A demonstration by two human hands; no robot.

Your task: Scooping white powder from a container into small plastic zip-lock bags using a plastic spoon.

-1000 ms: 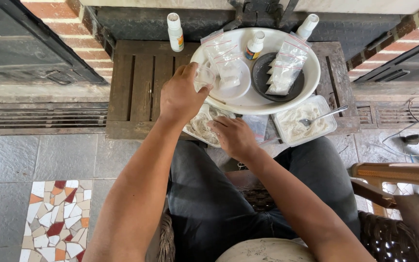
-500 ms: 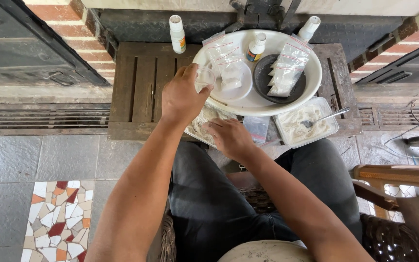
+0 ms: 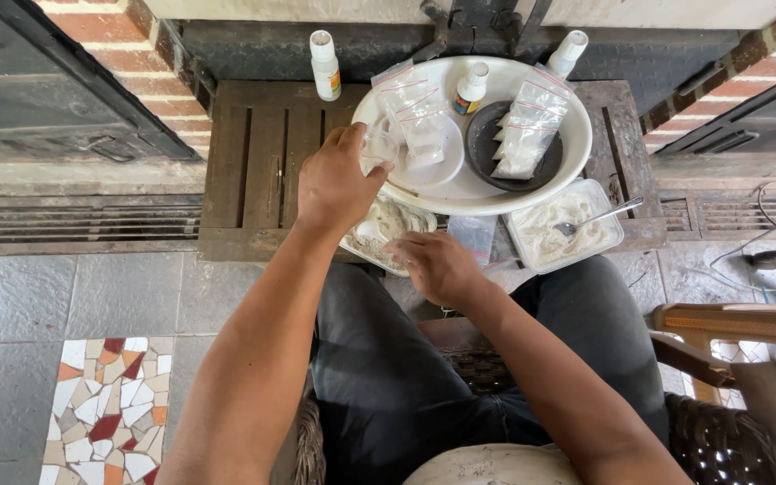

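Observation:
My left hand (image 3: 338,182) reaches forward and holds a small clear plastic bag (image 3: 379,148) at the rim of a large white basin (image 3: 473,193). In the basin lie a pile of small clear zip bags (image 3: 417,121) on a white plate, a black dish (image 3: 496,135) with more filled bags (image 3: 527,126), and a small white bottle (image 3: 471,88). My right hand (image 3: 437,265) rests lower, fingers curled over a clear tub (image 3: 388,229) of pale mixture with a white spoon in it. An empty zip bag (image 3: 473,235) lies just beside that hand.
A second clear tub (image 3: 563,229) of white powder with a metal spoon stands at the right. Two white bottles (image 3: 324,65) (image 3: 568,51) stand at the back of the dark wooden bench (image 3: 258,162). A wooden chair arm (image 3: 734,323) is at the right; tiled floor lies at the left.
My left hand has shifted slightly with the small bag at the basin's rim. My right hand has stayed over the near tub.

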